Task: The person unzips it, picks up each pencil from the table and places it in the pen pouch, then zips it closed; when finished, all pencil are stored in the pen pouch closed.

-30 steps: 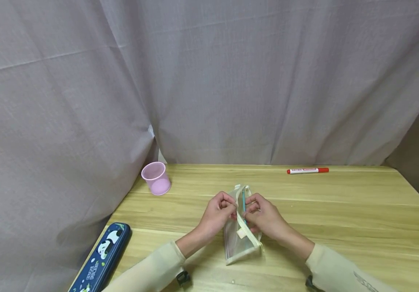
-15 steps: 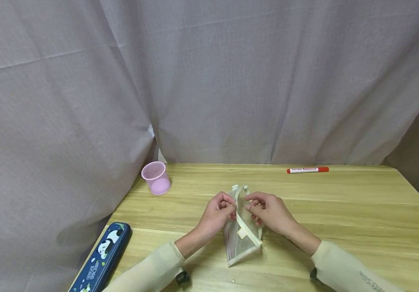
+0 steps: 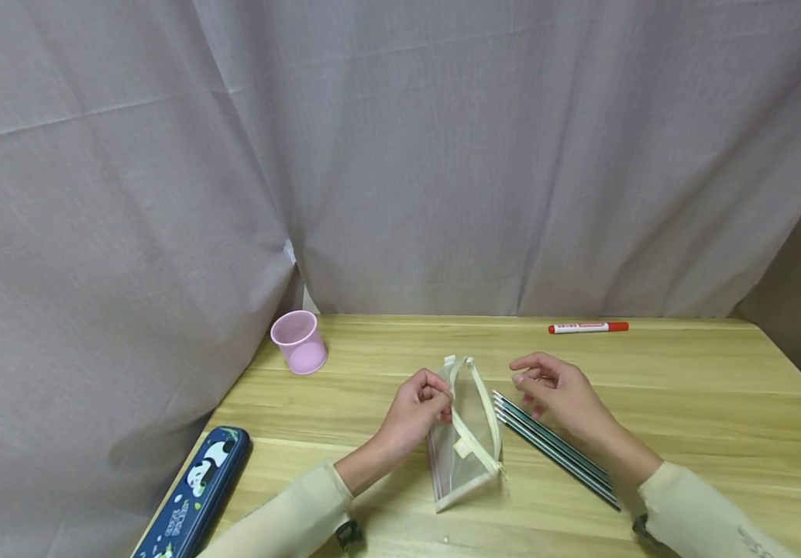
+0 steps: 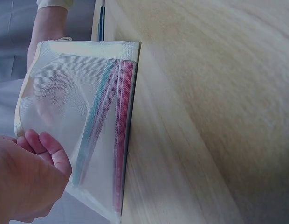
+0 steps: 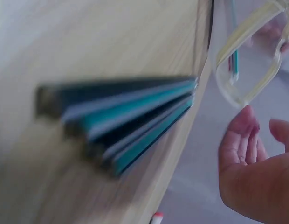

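Note:
In the head view, a see-through mesh zip pouch [image 3: 448,473] stands with its cream zipper edges spread apart. My left hand [image 3: 407,415] pinches the near-left zipper edge between thumb and fingers. Inside the pouch, the left wrist view shows a teal stick-like pencil [image 4: 92,123] leaning and a red one [image 4: 122,140] along the bottom. My right hand [image 3: 564,395] hovers right of the pouch, fingers loosely bent and holding nothing. Several dark green pencils [image 3: 557,449] lie side by side on the table just below it, their tips pointing away from the pouch.
A pink mesh cup [image 3: 304,353] stands at the back left. At the left table edge lies a navy pencil case [image 3: 194,488] with pandas on it. A red and white marker [image 3: 587,328] rests near the back edge of the wooden table [image 3: 707,411], before a grey curtain [image 3: 407,155].
My right hand has let go of a blue-green pencil in the pouch, drawn out and moved right, uncovering the pencils on the table. My left hand keeps its pinch on the zipper edge.

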`<act>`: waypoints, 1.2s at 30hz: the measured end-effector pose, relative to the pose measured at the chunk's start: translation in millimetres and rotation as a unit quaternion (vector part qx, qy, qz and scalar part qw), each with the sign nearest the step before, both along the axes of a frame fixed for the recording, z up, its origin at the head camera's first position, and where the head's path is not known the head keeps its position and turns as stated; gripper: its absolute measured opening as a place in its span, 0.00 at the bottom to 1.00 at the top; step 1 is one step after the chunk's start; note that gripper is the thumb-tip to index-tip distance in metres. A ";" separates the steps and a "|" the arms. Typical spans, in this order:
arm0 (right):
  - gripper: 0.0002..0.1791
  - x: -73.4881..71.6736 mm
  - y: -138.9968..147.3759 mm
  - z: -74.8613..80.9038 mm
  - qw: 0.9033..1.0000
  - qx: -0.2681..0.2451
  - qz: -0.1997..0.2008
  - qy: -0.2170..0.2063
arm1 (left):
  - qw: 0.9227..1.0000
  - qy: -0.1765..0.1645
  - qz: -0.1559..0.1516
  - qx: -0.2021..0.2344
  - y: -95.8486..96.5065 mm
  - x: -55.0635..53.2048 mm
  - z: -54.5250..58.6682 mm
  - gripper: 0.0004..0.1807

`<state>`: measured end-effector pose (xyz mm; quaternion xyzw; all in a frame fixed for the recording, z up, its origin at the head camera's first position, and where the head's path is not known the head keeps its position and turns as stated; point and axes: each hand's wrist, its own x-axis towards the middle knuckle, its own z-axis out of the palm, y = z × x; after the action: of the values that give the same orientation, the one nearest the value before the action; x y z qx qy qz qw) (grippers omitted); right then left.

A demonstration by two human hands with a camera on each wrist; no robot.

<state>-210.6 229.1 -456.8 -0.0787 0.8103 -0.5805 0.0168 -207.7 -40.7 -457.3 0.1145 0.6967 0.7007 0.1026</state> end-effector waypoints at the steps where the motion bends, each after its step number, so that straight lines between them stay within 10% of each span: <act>1: 0.20 -2.3 5.2 -1.0 1.000 0.013 0.006 -0.007 | 1.000 -0.001 0.000 0.000 0.2 -0.2 0.0 0.06; 12: 0.24 -29.8 52.7 -17.4 0.983 0.032 0.135 -0.120 | 1.000 0.003 -0.003 0.004 2.2 -2.4 1.8 0.06; 20: 0.24 -37.9 66.5 -24.2 0.964 0.024 0.242 -0.110 | 1.000 0.000 -0.003 0.011 2.2 -2.8 1.8 0.06; 36: 0.27 -25.8 42.8 -17.4 0.964 0.161 0.198 -0.073 | 1.000 -0.009 -0.001 0.006 -0.6 1.0 -0.2 0.08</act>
<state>-236.4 271.9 -474.2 -0.1911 0.8582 -0.4313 0.2024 -206.7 -41.3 -457.4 0.1095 0.6910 0.7061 0.1094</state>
